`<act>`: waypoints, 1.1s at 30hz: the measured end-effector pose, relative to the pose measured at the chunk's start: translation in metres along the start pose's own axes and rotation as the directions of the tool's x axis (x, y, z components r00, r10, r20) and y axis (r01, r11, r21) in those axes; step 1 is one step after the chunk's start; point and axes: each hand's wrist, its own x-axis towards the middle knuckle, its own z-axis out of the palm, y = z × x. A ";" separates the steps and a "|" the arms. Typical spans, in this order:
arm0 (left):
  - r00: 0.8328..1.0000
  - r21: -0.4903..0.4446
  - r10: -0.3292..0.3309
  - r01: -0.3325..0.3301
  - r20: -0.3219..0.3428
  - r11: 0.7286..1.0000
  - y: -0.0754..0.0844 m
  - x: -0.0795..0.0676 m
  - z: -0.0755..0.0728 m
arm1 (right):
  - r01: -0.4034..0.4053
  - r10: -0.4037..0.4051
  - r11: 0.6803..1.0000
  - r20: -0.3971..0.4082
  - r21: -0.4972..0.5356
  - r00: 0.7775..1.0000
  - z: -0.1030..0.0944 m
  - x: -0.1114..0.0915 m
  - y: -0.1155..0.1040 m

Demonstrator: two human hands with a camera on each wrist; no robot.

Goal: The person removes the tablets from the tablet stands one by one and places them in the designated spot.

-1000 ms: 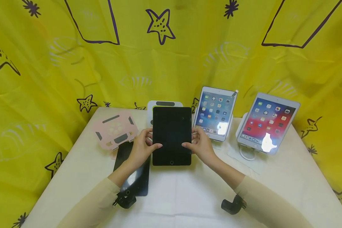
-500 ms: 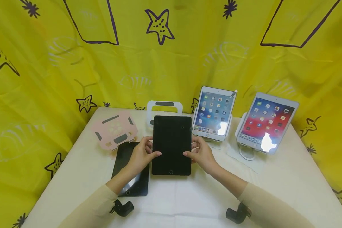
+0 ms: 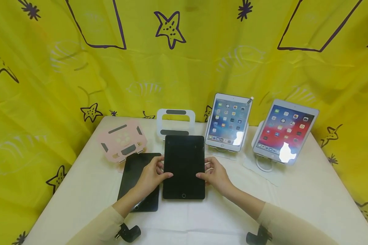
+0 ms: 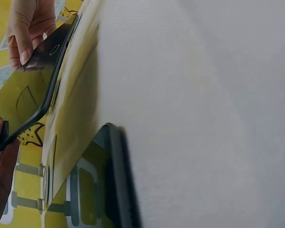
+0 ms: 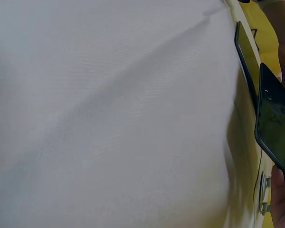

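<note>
A black tablet [image 3: 184, 156], its screen dark and its round home button at the near end, is held between both hands in the middle of the head view. My left hand [image 3: 151, 173] grips its left edge, thumb on the screen and fingers behind. The right hand [image 3: 217, 175] grips the right edge in the same way. In the left wrist view the held tablet [image 4: 31, 90] is tilted, its lower edge raised over the cloth. A second black tablet [image 3: 141, 170] lies flat on the table, partly covered by my left hand and forearm.
Behind the held tablet stands a white stand [image 3: 176, 121] with grey pads. A pink stand [image 3: 124, 141] is at the left. To the right, two white tablets with lit screens, one blue [image 3: 228, 122] and one red [image 3: 285, 132], lean on stands. A yellow curtain [image 3: 202, 68] hangs behind the table.
Both hands have drawn the held black tablet down and toward me, away from the white stand, which now shows more fully. The grip stays the same.
</note>
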 end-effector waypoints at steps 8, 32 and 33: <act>0.999 0.003 -0.036 0.036 0.032 0.999 -0.012 -0.008 0.004 | -0.042 0.043 0.999 0.027 -0.029 0.999 0.006 -0.005 0.013; 0.959 -0.027 -0.225 0.233 0.174 0.972 -0.028 -0.011 0.008 | -0.133 0.149 0.983 0.127 -0.127 0.981 0.016 -0.003 0.027; 0.956 -0.013 -0.231 0.237 0.180 0.971 -0.027 -0.010 0.007 | -0.139 0.156 0.982 0.132 -0.128 0.979 0.016 -0.003 0.027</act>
